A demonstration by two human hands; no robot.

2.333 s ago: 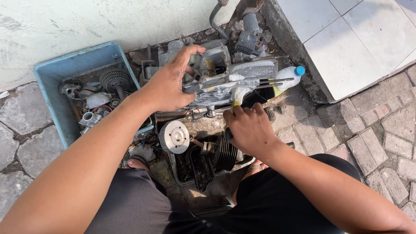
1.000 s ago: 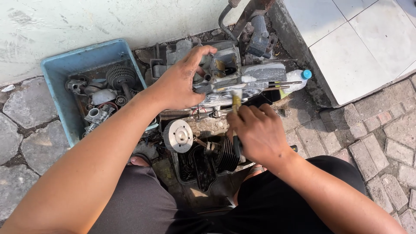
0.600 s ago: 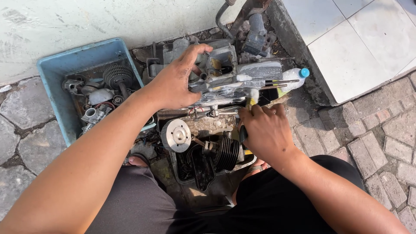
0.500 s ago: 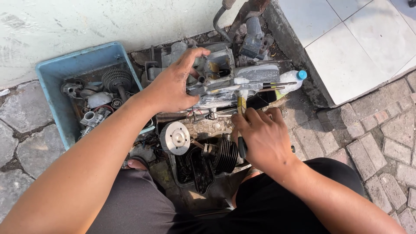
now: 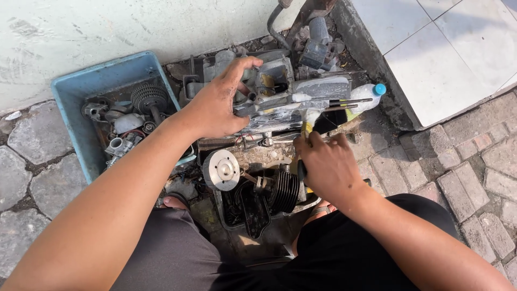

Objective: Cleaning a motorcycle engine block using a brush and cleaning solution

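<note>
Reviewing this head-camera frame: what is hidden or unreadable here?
- Tool in the right hand: the fist covers its handle; only a yellow-and-dark bit shows, so its kind is unclear.
- Tool tip: lost among soapy engine parts.
- Left hand: its palm hides the casing beneath.
- Blue tub: its small parts are too jumbled to tell apart.
- Pipe at the top: cut off by the frame edge.

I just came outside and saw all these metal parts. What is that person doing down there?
A person sits on the paving, working on a grey engine part. The left hand presses on top of it. The right hand has its grip closed on a yellow-handled tool held against it. A blue tub of metal parts stands by the left arm.
</note>
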